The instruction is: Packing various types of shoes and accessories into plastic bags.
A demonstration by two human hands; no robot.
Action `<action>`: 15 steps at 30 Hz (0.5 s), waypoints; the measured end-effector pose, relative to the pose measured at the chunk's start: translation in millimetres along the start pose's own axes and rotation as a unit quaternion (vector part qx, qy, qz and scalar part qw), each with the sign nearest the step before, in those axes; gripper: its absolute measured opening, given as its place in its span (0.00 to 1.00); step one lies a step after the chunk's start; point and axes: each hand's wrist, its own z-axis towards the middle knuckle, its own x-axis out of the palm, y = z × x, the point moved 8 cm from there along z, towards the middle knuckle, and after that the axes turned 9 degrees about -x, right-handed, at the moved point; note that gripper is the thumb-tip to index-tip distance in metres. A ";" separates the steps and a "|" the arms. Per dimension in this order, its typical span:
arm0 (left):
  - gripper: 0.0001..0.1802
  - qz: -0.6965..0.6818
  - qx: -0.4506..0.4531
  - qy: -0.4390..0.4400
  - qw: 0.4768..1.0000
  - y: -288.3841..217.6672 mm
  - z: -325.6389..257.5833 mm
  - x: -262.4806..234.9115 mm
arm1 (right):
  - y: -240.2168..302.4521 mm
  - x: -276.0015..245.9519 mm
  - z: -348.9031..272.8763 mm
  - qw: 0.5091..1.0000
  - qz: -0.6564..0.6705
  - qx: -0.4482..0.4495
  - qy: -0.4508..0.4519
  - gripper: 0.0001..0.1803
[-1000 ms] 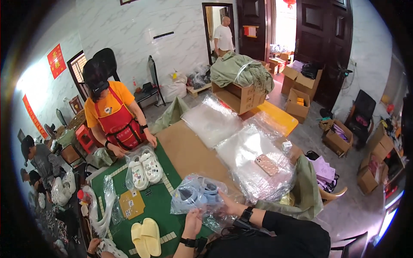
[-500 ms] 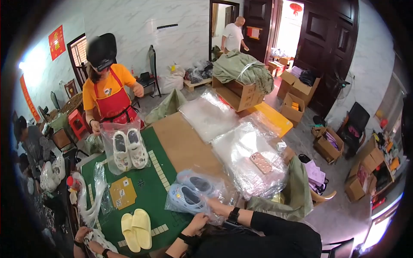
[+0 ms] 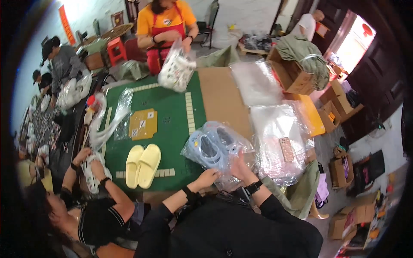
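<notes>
A pair of light blue clogs (image 3: 209, 151) lies inside a clear plastic bag (image 3: 230, 179) on the near right part of the green mat. My left hand (image 3: 208, 179) is closed on the bag's gathered near edge. My right hand (image 3: 240, 167) grips the same bag close to the clogs' near end, its fingertips partly hidden by the film. Left of the bag rests a pair of pale yellow slides (image 3: 144, 166), apart from both hands. Past the mat, a person in a red apron holds bagged white clogs (image 3: 178, 72).
A person at the near left handles white clogs (image 3: 92, 173). To the right are stacked clear bags (image 3: 270, 129) with a pink phone (image 3: 286, 148) on top. A yellow tile tray (image 3: 144, 125) lies on the green mat (image 3: 172, 103). Behind stands a cloth-covered carton (image 3: 290, 75).
The view has swung leftward and down. The person opposite has lifted the bagged white clogs off the mat, now holding them with both hands. My hands stay on the blue clogs' bag.
</notes>
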 end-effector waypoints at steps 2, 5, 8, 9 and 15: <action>0.16 0.020 0.017 0.017 1.000 -3.2 -0.8 6.8 | -5.8 -0.9 10.8 0.984 -0.167 -0.059 -0.007 0.35; 0.16 0.035 -0.020 0.067 0.997 7.0 -2.9 18.8 | -18.2 -39.2 11.3 0.871 -0.410 0.067 -0.263 0.30; 0.15 -0.035 -0.031 0.075 0.996 8.8 -3.8 17.2 | -12.2 -38.8 22.5 0.911 -0.314 -0.135 -0.231 0.23; 0.14 -0.046 -0.021 0.078 0.996 6.0 -4.3 13.3 | -14.0 -48.6 27.3 0.913 -0.315 -0.130 -0.226 0.23; 0.18 -0.094 -0.047 0.142 0.984 22.9 -17.0 11.4 | -11.2 -100.8 30.4 0.881 -0.315 -0.137 -0.326 0.12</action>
